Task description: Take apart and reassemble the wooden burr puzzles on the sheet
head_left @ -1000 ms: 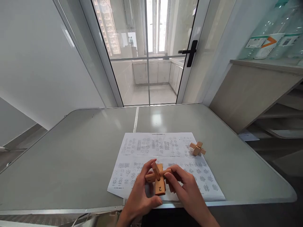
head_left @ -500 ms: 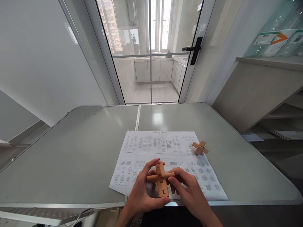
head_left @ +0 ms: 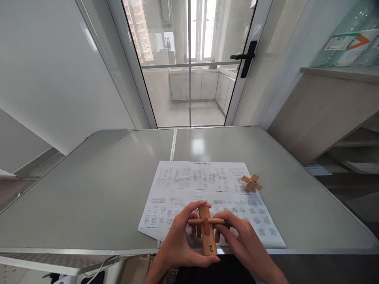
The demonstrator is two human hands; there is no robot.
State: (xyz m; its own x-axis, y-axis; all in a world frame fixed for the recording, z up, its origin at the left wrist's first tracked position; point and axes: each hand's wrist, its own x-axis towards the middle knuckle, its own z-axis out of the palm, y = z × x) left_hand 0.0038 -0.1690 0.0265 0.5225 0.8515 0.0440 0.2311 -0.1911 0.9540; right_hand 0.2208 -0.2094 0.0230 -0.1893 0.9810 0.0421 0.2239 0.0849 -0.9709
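Observation:
Above the near edge of the table, both hands hold a wooden interlocking puzzle (head_left: pixel 209 238) made of crossed pieces. Its long flat bar carries a "2" at the near end, and a thin crosspiece runs left to right through it. My left hand (head_left: pixel 182 240) grips the long bar by its two ends, thumb below and fingertips on top. The fingers of my right hand (head_left: pixel 239 234) pinch the right end of the crosspiece. Beneath lies a printed instruction sheet (head_left: pixel 177 189) with rows of small diagrams. A second wooden puzzle (head_left: pixel 251 183), cross-shaped, rests at the sheet's right edge.
The grey table (head_left: pixel 97 189) reaches back to a glass door (head_left: pixel 189 94) with a black handle (head_left: pixel 248 59). To the right, large clear bottles (head_left: pixel 343 47) stand on a wooden shelf unit (head_left: pixel 319 114). A cable (head_left: pixel 100 268) hangs below the front-left edge.
The held puzzle has shifted slightly right and nearer to me, tilting so its crosspiece looks thinner and sits more level. Both hands keep their hold. The view has moved slightly.

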